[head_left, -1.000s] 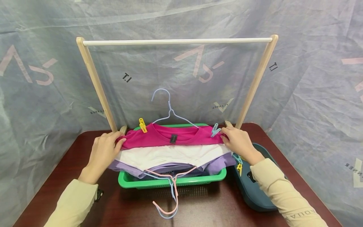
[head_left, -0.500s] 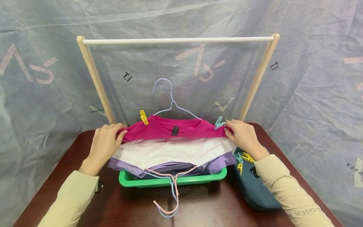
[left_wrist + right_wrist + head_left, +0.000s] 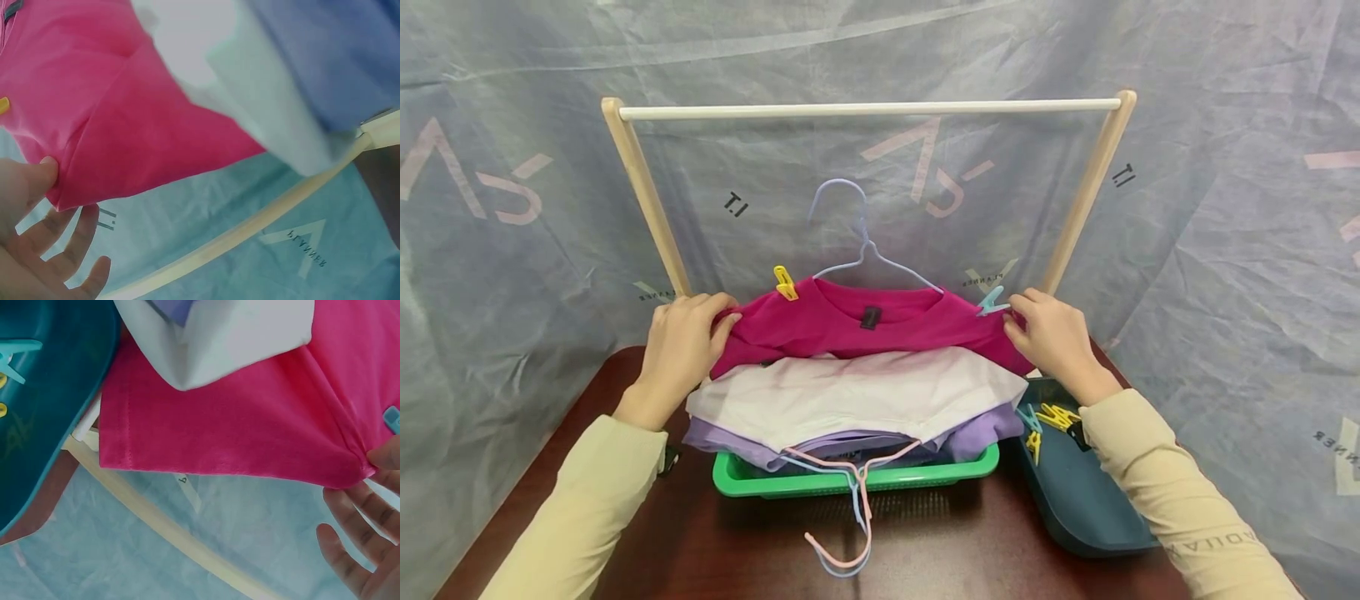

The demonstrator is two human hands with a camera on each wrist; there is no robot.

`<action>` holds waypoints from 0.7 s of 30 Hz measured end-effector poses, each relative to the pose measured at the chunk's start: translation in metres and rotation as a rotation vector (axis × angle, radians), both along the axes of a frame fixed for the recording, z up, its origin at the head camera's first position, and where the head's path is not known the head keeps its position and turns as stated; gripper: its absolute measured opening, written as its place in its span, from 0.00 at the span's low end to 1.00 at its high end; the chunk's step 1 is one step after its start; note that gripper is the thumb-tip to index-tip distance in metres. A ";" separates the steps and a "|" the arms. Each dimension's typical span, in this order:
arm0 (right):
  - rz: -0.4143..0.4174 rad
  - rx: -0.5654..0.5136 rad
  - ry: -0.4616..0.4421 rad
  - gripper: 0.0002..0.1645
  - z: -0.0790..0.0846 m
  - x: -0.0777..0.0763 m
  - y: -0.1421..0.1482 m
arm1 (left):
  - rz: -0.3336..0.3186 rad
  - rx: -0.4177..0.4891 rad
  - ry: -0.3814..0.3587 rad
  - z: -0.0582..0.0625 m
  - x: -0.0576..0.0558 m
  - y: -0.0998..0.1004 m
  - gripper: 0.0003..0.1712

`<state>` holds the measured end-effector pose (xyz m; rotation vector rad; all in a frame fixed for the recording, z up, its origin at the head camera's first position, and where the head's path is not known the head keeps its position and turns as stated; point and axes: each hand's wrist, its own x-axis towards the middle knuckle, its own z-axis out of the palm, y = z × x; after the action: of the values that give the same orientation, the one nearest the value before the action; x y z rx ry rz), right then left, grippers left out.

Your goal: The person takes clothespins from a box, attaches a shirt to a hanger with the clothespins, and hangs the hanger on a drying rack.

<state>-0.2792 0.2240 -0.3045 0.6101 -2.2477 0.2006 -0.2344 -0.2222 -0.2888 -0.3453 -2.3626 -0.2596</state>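
Observation:
A magenta T-shirt (image 3: 880, 325) hangs spread on a light blue wire hanger (image 3: 865, 242), its hook upright in the head view. My left hand (image 3: 688, 346) pinches the shirt at one shoulder, and my right hand (image 3: 1054, 337) pinches the other. A yellow clothespin (image 3: 786, 283) is clipped near the left shoulder and a light blue clothespin (image 3: 992, 301) near the right. In front lie a white garment (image 3: 850, 396) and a purple garment (image 3: 981, 429) on a green basket (image 3: 925, 477). The left wrist view shows thumb and fingers on the magenta fabric (image 3: 125, 137).
Behind the clothes stands a wooden rack with a white rail (image 3: 872, 109). Pink and blue hangers (image 3: 850, 542) stick out over the basket's front. A dark blue tray (image 3: 1086, 500) at the right holds yellow clothespins (image 3: 1058, 417) and blue ones. All sit on a reddish-brown table (image 3: 760, 550).
Both hands have raised the magenta T-shirt with its hanger and clothespins upward, from over the basket toward the rack. The white and purple garments stay on the basket.

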 end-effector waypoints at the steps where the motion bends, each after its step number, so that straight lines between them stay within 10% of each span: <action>1: -0.002 -0.003 0.001 0.04 0.001 -0.001 0.000 | 0.002 -0.003 0.003 0.002 -0.001 0.001 0.07; 21: -0.109 -0.124 -0.037 0.05 0.044 -0.003 0.023 | -0.006 0.036 -0.031 0.057 -0.041 0.034 0.08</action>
<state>-0.2820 0.2472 -0.2608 0.4201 -2.2774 0.2958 -0.2756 -0.1884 -0.2314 -0.3335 -2.3849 -0.3116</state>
